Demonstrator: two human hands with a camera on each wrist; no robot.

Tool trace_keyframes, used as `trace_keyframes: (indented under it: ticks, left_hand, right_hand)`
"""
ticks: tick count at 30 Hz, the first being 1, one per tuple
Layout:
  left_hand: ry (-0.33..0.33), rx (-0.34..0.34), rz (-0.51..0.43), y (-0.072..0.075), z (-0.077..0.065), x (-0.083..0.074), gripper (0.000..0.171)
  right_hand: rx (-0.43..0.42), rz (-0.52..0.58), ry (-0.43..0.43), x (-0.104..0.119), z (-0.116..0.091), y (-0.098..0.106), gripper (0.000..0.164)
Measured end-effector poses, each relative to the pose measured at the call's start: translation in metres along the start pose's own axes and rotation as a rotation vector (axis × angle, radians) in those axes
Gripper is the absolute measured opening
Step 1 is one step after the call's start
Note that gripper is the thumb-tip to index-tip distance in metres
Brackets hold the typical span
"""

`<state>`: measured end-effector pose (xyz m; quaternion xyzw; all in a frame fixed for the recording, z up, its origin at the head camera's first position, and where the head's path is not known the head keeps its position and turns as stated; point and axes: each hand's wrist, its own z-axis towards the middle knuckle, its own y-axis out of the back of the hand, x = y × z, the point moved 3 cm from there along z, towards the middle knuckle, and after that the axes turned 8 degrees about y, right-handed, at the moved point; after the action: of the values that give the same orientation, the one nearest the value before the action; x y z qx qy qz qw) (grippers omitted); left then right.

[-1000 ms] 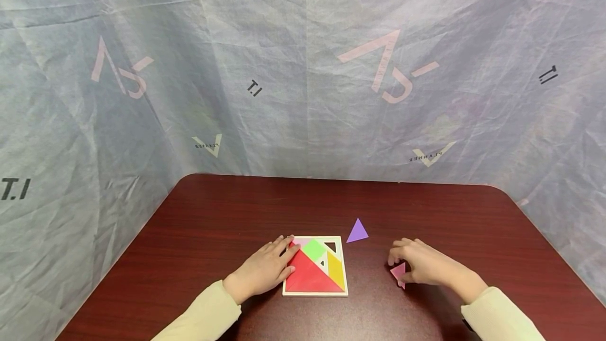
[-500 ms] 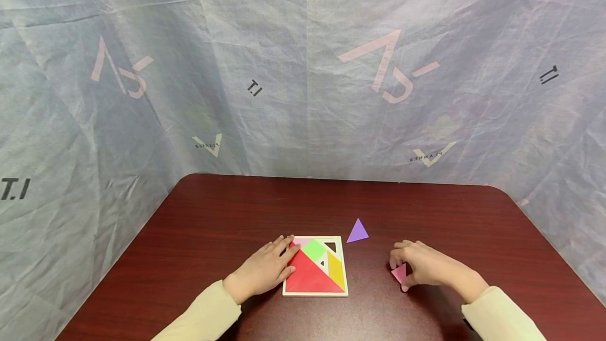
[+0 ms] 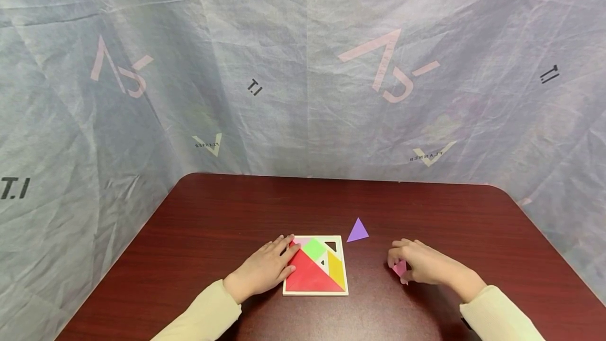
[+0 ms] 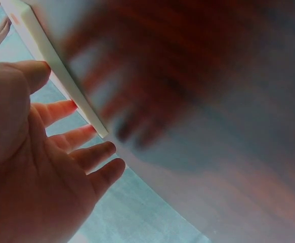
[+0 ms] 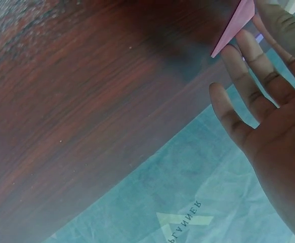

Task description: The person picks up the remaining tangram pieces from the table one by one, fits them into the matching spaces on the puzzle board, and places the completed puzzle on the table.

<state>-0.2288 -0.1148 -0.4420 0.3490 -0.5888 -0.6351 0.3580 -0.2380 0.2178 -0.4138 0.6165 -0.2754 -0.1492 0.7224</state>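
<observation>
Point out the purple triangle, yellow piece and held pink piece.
Purple triangle [image 3: 358, 231], head view: middle of top.
Yellow piece [image 3: 336, 270], head view: middle of top.
Held pink piece [image 5: 238, 23], right wrist view: visible face.

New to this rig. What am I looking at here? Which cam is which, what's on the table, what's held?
No machine here: these are a person's bare hands. The wide picture comes from a camera on the head, looking forward and down; the two close ones come from cameras on the left and right wrists, each facing its own hand.

On the dark red table lie a square board with coloured pieces in it and, beyond its right corner, a loose purple triangle. The left hand rests on the board's left side. The right hand pinches a pink piece.
</observation>
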Motion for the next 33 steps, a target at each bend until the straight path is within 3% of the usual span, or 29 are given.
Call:
trace_keyframes:
  ticks: [22,33]
  left_hand:
    - [0.0,-0.003,-0.005,0.0009,0.0003,-0.0011,0.047]
    - [0.006,0.001,-0.013,-0.0001,0.0001,-0.0006,0.048]
  right_hand:
    - [0.041,-0.026,-0.144,-0.0075,-0.0075,0.0031,0.037]
    - [0.046,0.006,-0.142,-0.0084,-0.0076,0.0018,0.035]
